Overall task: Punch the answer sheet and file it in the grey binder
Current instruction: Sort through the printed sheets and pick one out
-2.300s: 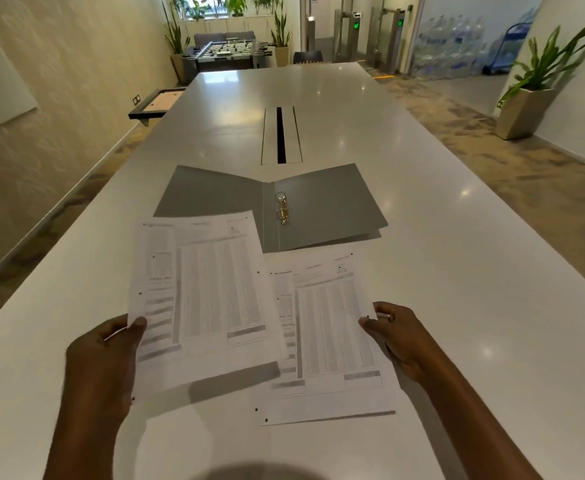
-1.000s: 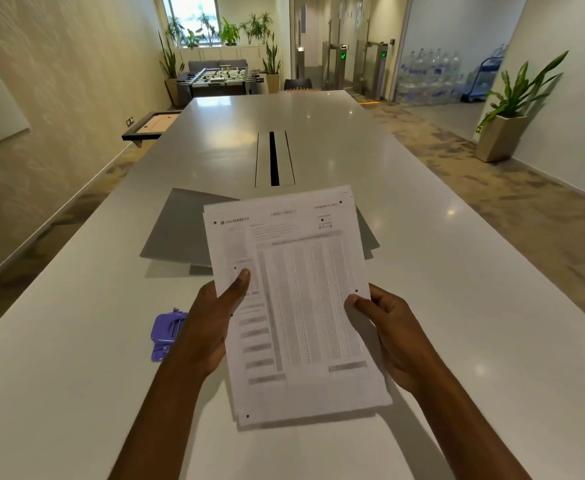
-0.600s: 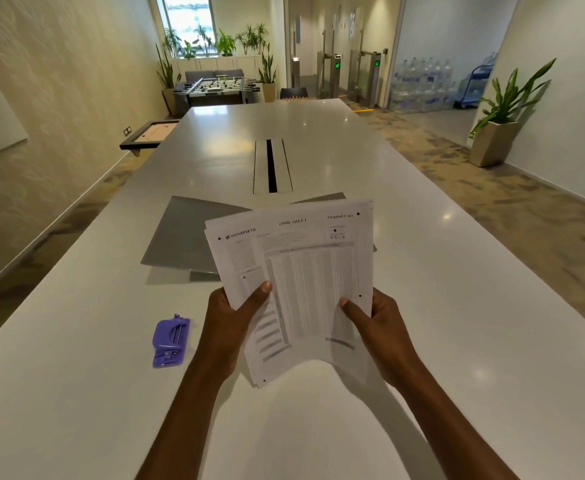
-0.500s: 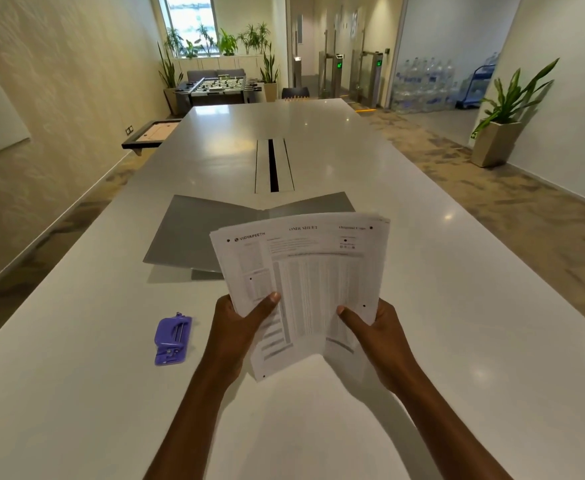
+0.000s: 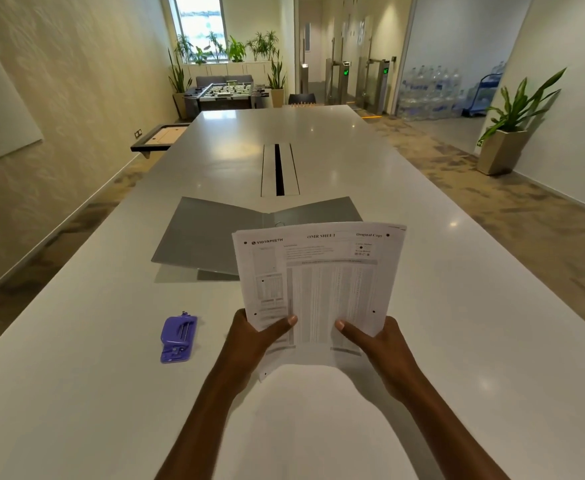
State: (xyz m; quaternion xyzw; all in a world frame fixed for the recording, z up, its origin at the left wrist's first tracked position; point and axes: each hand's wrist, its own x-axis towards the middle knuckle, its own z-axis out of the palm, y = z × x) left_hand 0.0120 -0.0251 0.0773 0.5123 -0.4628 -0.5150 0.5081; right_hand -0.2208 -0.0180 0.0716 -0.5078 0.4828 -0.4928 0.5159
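I hold a small stack of printed answer sheets (image 5: pixel 332 282) upright above the white table (image 5: pixel 457 341). My left hand (image 5: pixel 259 337) grips the stack's lower left edge, thumb on the front. My right hand (image 5: pixel 377 341) grips its lower right edge the same way. The sheets' bottom edge curls toward me. Behind the sheets the grey binder (image 5: pixel 208 233) lies open flat, its ring mostly hidden by the paper. A purple hole punch (image 5: pixel 178 339) lies on the table to the left of my left hand.
A cable slot (image 5: pixel 279 169) runs along the table's middle beyond the binder. The table's left edge is near the punch. A potted plant (image 5: pixel 505 133) stands on the floor at the right, and a foosball table (image 5: pixel 228 93) stands at the far end.
The two sheets were gathered into one stack and lifted from lying flat to upright in both hands. My view rose, and the purple punch came into sight on the left.
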